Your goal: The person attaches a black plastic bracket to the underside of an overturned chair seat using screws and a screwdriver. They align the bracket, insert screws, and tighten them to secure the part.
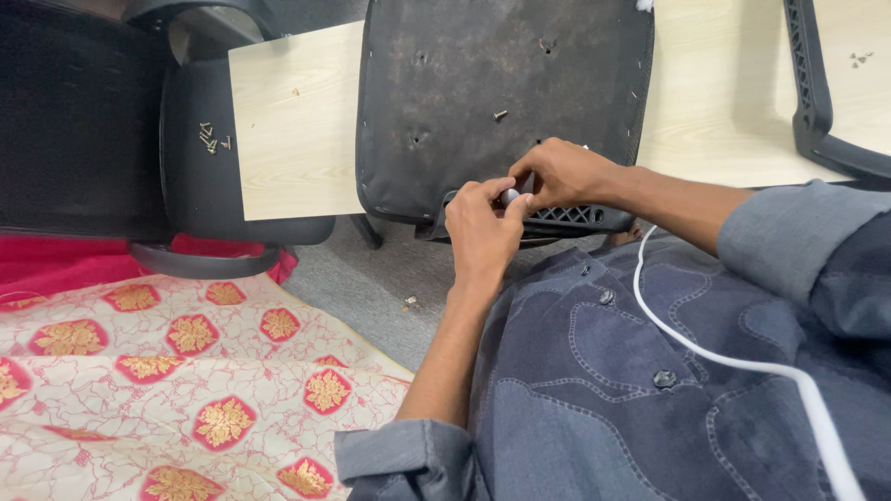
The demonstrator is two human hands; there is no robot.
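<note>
Hands meet at near edge of upturned black seat pan [501, 102] lying on the wooden bench [297, 121]. Left hand [481, 227] pinches a small grey knob [510, 197]; right hand [564, 173] curled closed just beside it, touching the black lattice bracket [566, 216]. Loose screws [212, 137] well apart, on a chair seat [200, 186].

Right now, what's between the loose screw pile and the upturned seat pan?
Head view: only the pale wooden board lies between the screw pile and the seat pan; that stretch of board is bare.
</note>
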